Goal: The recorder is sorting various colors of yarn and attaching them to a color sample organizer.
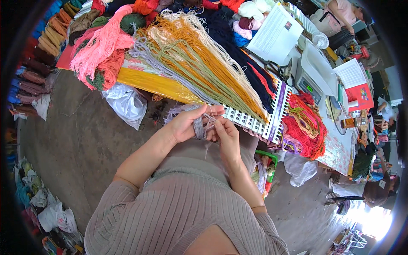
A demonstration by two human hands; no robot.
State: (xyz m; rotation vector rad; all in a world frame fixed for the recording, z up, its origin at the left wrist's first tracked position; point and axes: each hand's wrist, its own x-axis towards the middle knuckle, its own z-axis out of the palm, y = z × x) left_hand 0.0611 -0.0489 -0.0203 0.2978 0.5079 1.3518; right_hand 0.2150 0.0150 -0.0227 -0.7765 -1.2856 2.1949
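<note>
We have both hands at the near edge of the counter. Our left hand is half curled, palm up, with lavender-grey yarn looped over its fingers. Our right hand sits close beside it, thumb and fingertips pinched together on thin strands of that yarn. Just beyond and right of our hands lies a white perforated strip, with ochre yarn fanning away from it. Ahead and left of them hangs pink yarn; to their right is a red-orange heap of yarn.
</note>
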